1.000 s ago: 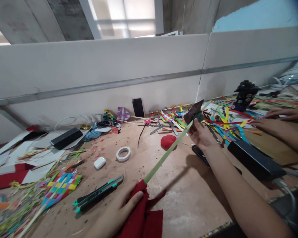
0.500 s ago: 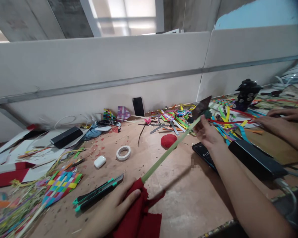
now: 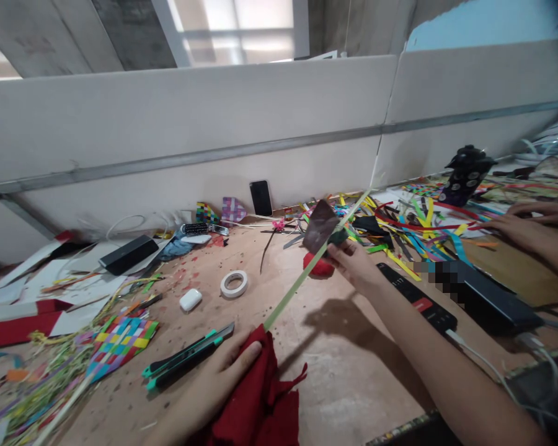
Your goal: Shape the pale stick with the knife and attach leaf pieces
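My left hand [image 3: 225, 365] is closed around a red cloth [image 3: 260, 399], which wraps the near end of a pale green strip [image 3: 288, 300], apparently split bamboo. The strip slants away to the upper right. Partway along it, my right hand [image 3: 356, 263] pinches a broad brown blade-like piece [image 3: 320, 228] with a dark green wrapped part, held against the strip. Part of that grip is hidden by the fingers. Behind the blade lies a red rounded lump [image 3: 324, 267], partly covered. A green and black utility knife [image 3: 190, 356] rests beside my left hand.
A tape roll [image 3: 234, 284] and a white earbud case [image 3: 190, 300] lie on the table. Coloured strips [image 3: 428, 223] crowd the back right, near another person's hands [image 3: 516, 229]. A phone [image 3: 416, 297] and black box [image 3: 488, 300] lie right. Woven pieces [image 3: 123, 344] lie left.
My right hand has moved along the green strip, down and left toward me, with the brown blade-like piece. More of the strip's far end shows. My left hand keeps its grip on the cloth.
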A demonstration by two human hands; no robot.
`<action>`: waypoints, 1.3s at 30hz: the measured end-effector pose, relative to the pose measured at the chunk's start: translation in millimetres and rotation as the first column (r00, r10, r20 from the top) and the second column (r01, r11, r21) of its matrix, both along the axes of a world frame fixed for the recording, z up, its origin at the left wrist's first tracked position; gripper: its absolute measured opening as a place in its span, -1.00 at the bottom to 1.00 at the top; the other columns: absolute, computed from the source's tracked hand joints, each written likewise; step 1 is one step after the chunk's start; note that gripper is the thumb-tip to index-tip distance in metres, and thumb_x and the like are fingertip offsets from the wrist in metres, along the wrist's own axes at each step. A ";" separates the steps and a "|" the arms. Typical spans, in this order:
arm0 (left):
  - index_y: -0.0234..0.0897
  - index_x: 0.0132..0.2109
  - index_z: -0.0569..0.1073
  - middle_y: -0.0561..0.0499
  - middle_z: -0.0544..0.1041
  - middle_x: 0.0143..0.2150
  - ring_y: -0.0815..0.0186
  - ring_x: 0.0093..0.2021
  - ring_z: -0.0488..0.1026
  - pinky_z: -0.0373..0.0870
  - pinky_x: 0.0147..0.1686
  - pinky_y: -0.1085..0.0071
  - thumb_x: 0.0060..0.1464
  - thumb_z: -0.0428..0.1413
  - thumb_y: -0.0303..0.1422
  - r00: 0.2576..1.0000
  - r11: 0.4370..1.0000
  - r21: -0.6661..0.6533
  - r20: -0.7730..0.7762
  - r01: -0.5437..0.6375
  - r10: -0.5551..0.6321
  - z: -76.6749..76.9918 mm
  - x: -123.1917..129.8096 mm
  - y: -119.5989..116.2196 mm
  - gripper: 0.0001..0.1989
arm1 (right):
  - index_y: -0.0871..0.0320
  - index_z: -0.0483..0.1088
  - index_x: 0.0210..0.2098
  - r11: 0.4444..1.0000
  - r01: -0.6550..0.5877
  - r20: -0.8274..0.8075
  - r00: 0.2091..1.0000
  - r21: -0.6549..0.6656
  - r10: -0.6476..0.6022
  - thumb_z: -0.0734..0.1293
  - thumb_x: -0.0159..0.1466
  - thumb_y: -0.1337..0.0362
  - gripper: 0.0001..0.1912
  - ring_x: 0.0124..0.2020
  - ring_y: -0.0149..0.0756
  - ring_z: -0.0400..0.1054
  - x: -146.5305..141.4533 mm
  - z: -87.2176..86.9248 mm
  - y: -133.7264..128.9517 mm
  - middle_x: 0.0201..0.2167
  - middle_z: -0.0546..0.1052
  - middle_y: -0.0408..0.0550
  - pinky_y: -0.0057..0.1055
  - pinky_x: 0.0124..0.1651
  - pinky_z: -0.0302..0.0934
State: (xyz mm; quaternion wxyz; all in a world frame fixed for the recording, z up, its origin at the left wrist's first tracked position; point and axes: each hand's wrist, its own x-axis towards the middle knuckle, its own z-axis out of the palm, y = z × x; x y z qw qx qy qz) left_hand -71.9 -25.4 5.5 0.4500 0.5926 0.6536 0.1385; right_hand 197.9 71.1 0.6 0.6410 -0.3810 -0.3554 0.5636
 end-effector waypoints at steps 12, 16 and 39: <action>-0.19 0.10 0.32 0.02 0.26 0.18 0.19 0.22 0.14 0.01 0.24 0.24 0.00 -0.05 0.00 1.000 0.992 0.128 0.027 -0.004 0.001 -8.6 8.9 1.0 -0.43 | 0.23 0.44 -0.40 0.905 -0.397 0.235 0.875 -0.155 0.424 0.46 -0.17 0.15 -0.63 -0.37 -0.38 0.36 -81.6 -37.3 -42.3 -0.40 0.50 -0.04 -0.41 -0.27 0.23; -0.18 0.13 0.28 0.03 0.20 0.21 0.19 0.25 0.07 -0.06 0.26 0.22 0.00 -0.08 0.02 0.999 0.995 0.103 0.038 0.014 -0.018 -9.7 8.8 1.2 -0.40 | 0.20 0.46 -0.44 0.892 -0.444 0.223 0.864 -0.088 0.452 0.45 -0.14 0.16 -0.70 -0.37 -0.39 0.37 -76.9 -30.1 -40.1 -0.41 0.50 -0.06 -0.44 -0.27 0.24; -0.17 0.05 0.36 0.02 0.30 0.15 0.20 0.18 0.21 0.13 0.18 0.28 -0.04 -0.05 0.03 0.998 0.996 0.068 -0.029 0.065 -0.064 6.4 9.0 -6.5 -0.43 | 0.17 0.34 -0.53 0.992 0.122 -0.329 0.935 -0.043 -0.130 0.53 -0.27 0.23 -0.64 -0.50 -0.58 0.37 6.2 -2.5 5.8 -0.54 0.48 -0.29 -0.63 -0.38 0.31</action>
